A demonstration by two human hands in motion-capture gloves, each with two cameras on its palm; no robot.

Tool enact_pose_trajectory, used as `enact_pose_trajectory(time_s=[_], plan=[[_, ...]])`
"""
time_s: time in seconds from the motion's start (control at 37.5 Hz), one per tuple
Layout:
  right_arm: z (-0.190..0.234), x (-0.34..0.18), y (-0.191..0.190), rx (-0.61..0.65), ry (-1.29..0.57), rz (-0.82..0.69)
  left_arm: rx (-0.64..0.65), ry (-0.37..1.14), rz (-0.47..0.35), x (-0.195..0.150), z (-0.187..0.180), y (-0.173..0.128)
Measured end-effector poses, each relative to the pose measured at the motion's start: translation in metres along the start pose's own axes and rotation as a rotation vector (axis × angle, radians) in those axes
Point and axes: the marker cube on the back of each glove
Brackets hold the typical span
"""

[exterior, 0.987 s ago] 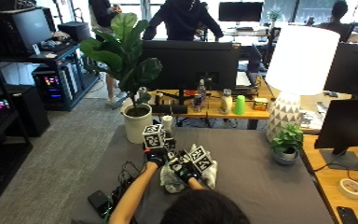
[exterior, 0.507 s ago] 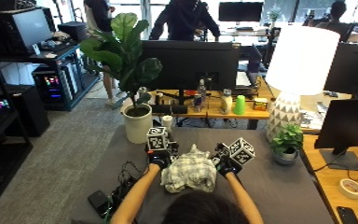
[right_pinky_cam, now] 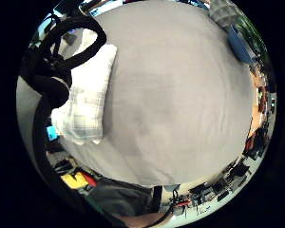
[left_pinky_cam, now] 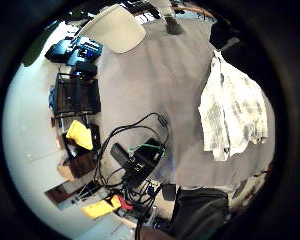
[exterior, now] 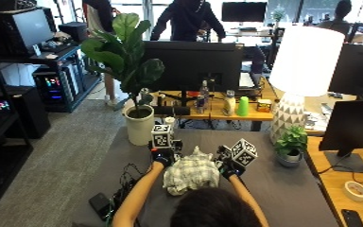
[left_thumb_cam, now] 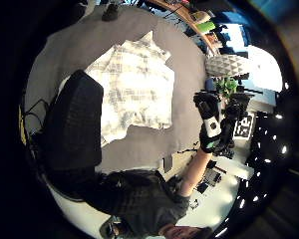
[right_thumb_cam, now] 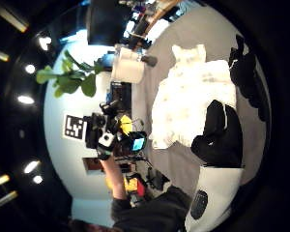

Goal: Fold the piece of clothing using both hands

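Note:
A white and grey checked garment (exterior: 191, 175) lies bunched on the grey table (exterior: 276, 189), just in front of the person. My left hand (exterior: 162, 158) is at the garment's far left corner and my right hand (exterior: 230, 165) at its far right edge. Both are lifted a little and hold nothing. The left thumb side palm view shows the garment (left_thumb_cam: 134, 92) flat on the table and the right hand (left_thumb_cam: 209, 124) off to its side with relaxed fingers. In the right thumb side palm view the left hand (right_thumb_cam: 106, 137) hangs beyond the garment (right_thumb_cam: 191, 104).
A small potted plant (exterior: 289, 144) and a white lamp (exterior: 301, 71) stand at the table's far right. A large plant in a white pot (exterior: 139, 127) stands at the far left corner. Cables and black devices (exterior: 115, 196) lie along the left edge.
A second ago both hands were close together on the garment. They have since moved apart to its two sides and let go of it. The garment now lies wider on the table.

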Motion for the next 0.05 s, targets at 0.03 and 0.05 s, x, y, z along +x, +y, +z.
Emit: enact_pose_trajectory(time_s=[0.03, 0.05], plan=[[0.003, -0.002, 0.001, -0.021, 0.002, 0.004, 0.008, -0.015, -0.027, 0.0, -0.005, 0.009], [0.006, -0.004, 0.002, -0.044, 0.003, 0.007, -0.017, -0.03, -0.068, 0.0, -0.011, 0.02]])
